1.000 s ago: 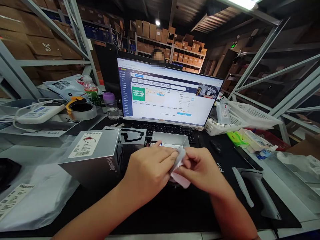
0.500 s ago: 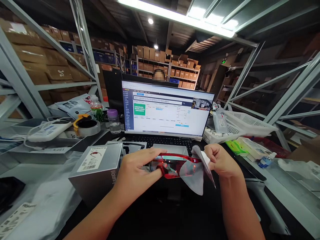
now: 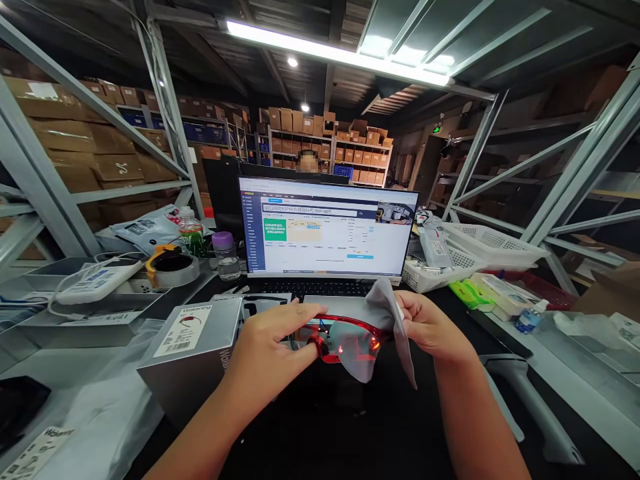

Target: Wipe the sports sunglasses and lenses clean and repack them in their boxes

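Observation:
Red-framed glasses [image 3: 334, 328] are held level above the black desk mat [image 3: 350, 427], in front of the monitor [image 3: 327, 227]. My left hand [image 3: 273, 340] grips their left end with fingers closed around the frame. My right hand [image 3: 430, 323] is closed on a grey cleaning cloth [image 3: 387, 327], which is draped over the right lens and hangs below it. A grey product box [image 3: 193, 347] with a barcode label stands just left of my left hand. An open grey tray [image 3: 345, 305] lies behind the glasses, before the keyboard [image 3: 310, 287].
A tape roll [image 3: 173, 267], a small bottle [image 3: 226, 253] and a white device [image 3: 95, 283] sit at the left. White baskets [image 3: 480, 250] and green packets [image 3: 467, 293] are at the right. A grey scanner [image 3: 530, 407] lies near my right forearm. Someone sits behind the monitor.
The glasses came out from the folded cloth and both hands lifted them. The cloth now covers more of the right lens. The camera tilted upward.

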`<state>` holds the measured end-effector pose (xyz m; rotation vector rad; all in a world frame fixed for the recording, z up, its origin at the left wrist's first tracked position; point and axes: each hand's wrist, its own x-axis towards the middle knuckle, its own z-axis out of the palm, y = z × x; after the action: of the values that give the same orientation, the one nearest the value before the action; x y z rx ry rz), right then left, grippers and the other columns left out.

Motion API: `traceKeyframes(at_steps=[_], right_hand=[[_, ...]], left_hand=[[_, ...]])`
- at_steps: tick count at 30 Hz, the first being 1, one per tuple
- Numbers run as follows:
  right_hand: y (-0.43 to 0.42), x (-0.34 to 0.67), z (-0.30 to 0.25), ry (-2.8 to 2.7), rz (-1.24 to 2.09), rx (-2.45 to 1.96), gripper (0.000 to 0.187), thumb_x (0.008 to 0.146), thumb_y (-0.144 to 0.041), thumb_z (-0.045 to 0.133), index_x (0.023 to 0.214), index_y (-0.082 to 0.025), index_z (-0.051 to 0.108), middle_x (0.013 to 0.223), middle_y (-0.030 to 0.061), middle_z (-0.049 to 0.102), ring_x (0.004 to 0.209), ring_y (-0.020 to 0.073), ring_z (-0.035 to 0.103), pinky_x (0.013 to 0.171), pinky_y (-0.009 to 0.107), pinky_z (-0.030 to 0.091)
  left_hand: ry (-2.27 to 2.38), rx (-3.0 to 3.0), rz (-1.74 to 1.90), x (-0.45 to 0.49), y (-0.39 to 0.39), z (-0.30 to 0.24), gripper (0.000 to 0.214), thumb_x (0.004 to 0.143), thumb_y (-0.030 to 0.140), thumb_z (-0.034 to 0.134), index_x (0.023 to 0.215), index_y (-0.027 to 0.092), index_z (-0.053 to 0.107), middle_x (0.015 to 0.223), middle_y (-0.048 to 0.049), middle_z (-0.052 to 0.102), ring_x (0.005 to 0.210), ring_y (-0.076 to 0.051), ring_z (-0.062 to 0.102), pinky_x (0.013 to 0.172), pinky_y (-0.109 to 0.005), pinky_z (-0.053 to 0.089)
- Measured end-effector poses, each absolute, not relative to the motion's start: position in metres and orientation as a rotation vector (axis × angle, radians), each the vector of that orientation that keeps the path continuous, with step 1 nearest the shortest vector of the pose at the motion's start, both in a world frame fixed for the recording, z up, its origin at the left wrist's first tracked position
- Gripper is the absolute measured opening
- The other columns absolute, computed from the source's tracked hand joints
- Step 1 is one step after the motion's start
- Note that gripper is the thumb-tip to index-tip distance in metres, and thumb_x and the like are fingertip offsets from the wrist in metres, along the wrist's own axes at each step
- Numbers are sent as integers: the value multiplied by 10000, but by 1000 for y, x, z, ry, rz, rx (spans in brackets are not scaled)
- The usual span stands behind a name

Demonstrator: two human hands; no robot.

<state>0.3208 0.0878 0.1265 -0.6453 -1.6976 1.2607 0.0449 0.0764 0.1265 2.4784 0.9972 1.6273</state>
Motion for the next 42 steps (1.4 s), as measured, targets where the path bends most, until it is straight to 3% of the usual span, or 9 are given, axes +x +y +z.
traceKeyframes(at_steps=[8,15,23,28,31,36,42], right_hand=[[78,307,129,-1664,1322,-625,526,757,-401,841,665,-204,362,641,-66,394,571,78,310,524,200,266],[64,284,123,-1534,1254,-836,550,629,-358,911,606,-198,386,575,-70,429,523,69,352,489,196,271],[57,257,119,-1661,858,-1064,351,686,-213,785,561,-180,458,572,-45,474,570,90,408,513,199,295],[71,291,131,-1594,1286,-906,505,557,-307,920,559,-185,429,525,-68,448,496,64,344,456,188,258],[72,290,130,-1572,1299,-910,509,533,-282,928,544,-183,429,512,-70,441,483,58,326,442,189,244],[65,256,119,-1573,1111,-1021,391,615,-234,855,570,-180,471,572,-51,496,532,79,399,476,189,300],[82,288,128,-1563,1331,-861,485,535,-306,932,554,-178,465,560,-50,490,518,76,387,477,199,291]], left_hand=[[994,2692,1696,48,75,125,284,784,137,584,998,181,765,948,-27,796,858,-222,771,917,-442,626],[974,2882,1671,56,65,123,284,803,85,586,1046,161,711,989,-37,788,821,-193,756,949,-448,615],[806,3025,1571,72,66,113,191,816,66,569,904,162,708,877,-46,778,781,-201,750,878,-414,636],[869,2802,1668,60,68,122,280,786,78,637,1033,194,700,954,-22,788,803,-175,749,934,-382,614],[894,2806,1672,59,65,125,299,778,64,631,1041,187,700,936,-18,789,793,-173,749,928,-386,617],[904,2963,1591,65,68,119,205,810,66,609,940,184,716,944,-41,791,815,-188,759,922,-409,619],[942,2793,1658,52,72,125,263,797,90,625,1023,194,712,950,-23,791,822,-183,758,956,-404,610]])
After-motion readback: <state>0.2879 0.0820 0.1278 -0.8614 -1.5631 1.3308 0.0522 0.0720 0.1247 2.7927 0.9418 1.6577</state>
